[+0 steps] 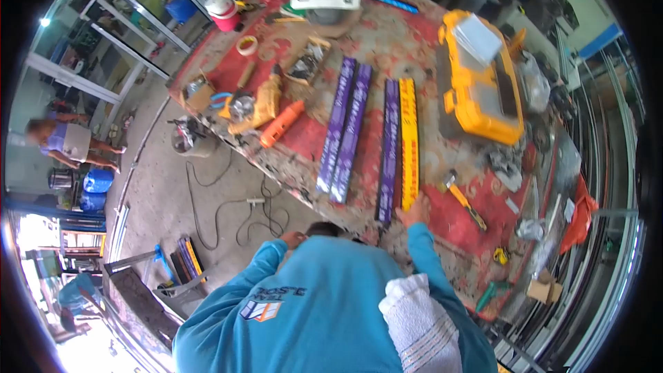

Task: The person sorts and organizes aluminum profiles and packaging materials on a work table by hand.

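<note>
My right hand is at the near end of a yellow strip with dark print, its fingers around or on that end. Just left of it lies a purple strip. Two more purple strips lie side by side further left on the worn red and grey table. My left hand hangs at the table's near edge, away from the strips; its fingers are too small and partly hidden to make out.
An open yellow case stands at the right, with a hammer nearer. An orange tool and yellow drill lie left. A bucket and cables are on the floor. One person stands far left, another below.
</note>
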Demonstrator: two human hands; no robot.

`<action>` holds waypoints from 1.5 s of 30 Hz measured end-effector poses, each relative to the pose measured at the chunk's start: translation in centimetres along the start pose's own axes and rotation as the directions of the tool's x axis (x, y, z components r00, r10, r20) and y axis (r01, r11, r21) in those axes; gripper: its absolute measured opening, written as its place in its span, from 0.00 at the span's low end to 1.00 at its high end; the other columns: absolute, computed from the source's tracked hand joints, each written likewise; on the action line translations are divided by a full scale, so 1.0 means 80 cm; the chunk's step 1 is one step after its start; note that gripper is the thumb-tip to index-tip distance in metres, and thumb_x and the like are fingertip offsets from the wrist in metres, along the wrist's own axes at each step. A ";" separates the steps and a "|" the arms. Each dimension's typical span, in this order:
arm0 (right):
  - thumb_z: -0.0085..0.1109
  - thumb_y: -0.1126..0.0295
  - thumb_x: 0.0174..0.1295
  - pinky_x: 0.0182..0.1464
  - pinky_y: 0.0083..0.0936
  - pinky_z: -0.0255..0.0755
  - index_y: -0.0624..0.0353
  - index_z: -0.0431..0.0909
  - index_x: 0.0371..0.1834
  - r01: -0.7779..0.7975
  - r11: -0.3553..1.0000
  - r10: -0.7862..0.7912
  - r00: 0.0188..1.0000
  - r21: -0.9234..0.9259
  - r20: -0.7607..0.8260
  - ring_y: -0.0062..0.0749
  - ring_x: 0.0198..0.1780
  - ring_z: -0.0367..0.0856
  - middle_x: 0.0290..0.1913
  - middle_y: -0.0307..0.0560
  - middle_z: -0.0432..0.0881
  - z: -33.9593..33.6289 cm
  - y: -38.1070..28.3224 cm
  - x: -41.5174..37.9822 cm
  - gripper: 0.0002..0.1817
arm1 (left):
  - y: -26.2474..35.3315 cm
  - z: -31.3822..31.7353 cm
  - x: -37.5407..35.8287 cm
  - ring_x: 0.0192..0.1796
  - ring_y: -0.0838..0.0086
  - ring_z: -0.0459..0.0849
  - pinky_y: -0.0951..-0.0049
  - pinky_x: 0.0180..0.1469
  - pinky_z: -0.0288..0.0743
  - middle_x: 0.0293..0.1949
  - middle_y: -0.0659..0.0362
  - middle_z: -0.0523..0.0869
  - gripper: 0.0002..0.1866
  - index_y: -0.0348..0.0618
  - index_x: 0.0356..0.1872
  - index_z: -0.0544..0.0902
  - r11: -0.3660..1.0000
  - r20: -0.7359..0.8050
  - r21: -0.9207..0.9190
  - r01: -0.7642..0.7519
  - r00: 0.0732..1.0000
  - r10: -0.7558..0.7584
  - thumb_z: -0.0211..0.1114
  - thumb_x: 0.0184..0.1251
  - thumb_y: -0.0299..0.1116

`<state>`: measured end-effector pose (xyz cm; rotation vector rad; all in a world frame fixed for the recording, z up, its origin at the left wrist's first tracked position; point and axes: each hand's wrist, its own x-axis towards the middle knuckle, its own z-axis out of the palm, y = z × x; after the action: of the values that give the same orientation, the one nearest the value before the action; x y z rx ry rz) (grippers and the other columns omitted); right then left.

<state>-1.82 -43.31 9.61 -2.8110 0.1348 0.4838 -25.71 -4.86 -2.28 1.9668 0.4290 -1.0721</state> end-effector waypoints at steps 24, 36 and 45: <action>0.66 0.54 0.63 0.41 0.30 0.82 0.59 0.73 0.62 -0.355 0.233 -0.642 0.643 0.905 0.417 0.27 0.44 0.82 0.44 0.41 0.81 -0.089 0.061 0.026 0.28 | -0.059 0.096 0.027 0.75 0.58 0.61 0.66 0.75 0.55 0.75 0.45 0.62 0.35 0.39 0.75 0.61 0.965 -0.018 0.022 -0.262 0.965 0.262 0.47 0.75 0.53; 0.63 0.58 0.66 0.46 0.35 0.83 0.65 0.75 0.57 -0.466 0.069 -0.655 0.646 0.882 0.392 0.31 0.44 0.83 0.47 0.44 0.82 -0.071 0.077 0.028 0.24 | -0.049 0.110 -0.008 0.75 0.56 0.62 0.65 0.75 0.57 0.76 0.46 0.60 0.33 0.39 0.73 0.63 0.984 -0.022 -0.095 -0.153 0.988 0.152 0.44 0.76 0.52; 0.60 0.61 0.68 0.48 0.38 0.83 0.66 0.75 0.58 -0.533 -0.072 -0.635 0.676 0.843 0.374 0.35 0.48 0.84 0.50 0.50 0.83 -0.072 0.074 0.016 0.22 | 0.065 0.088 -0.103 0.72 0.50 0.66 0.61 0.73 0.61 0.74 0.45 0.62 0.30 0.43 0.73 0.64 0.985 -0.017 0.059 -0.163 0.986 0.164 0.42 0.77 0.50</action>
<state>0.36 -50.72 12.81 -0.7857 0.0991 0.9404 -30.90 -12.84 5.07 2.0278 0.2456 -0.9693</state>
